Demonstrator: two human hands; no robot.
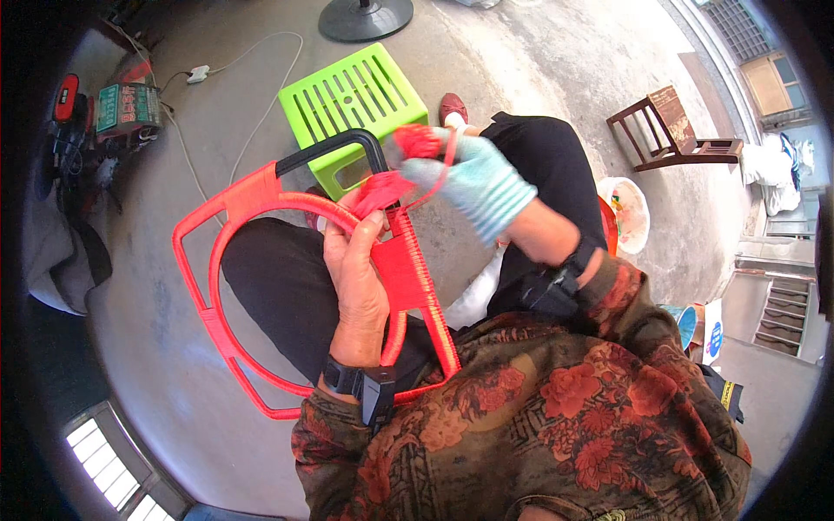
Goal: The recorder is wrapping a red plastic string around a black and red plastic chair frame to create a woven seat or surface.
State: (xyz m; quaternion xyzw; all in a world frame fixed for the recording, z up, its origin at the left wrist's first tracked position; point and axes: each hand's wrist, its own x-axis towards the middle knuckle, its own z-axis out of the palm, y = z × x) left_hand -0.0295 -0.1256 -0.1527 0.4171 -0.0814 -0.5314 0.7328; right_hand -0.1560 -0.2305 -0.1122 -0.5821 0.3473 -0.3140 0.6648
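A frame (248, 198) with a round inner ring lies across my lap, mostly wrapped in red cord. Its far corner is a bare black bar (330, 146). My bare left hand (358, 291) is closed on the frame near that corner, thumb uppermost. Beside the thumb, loose red strands (380, 189) bunch against the frame. My right hand (478, 178), in a pale blue and white striped glove, grips a red bundle of cord (417, 141) just right of the black bar. A red strand loops below the glove toward the frame. The gloved fingertips are blurred.
A green plastic stool (352, 100) stands just beyond the frame. Farther off is a round black base (365, 17). A white cable (261, 117) trails over the floor at left. To the right are a wooden chair (669, 130) and a white tub (630, 213).
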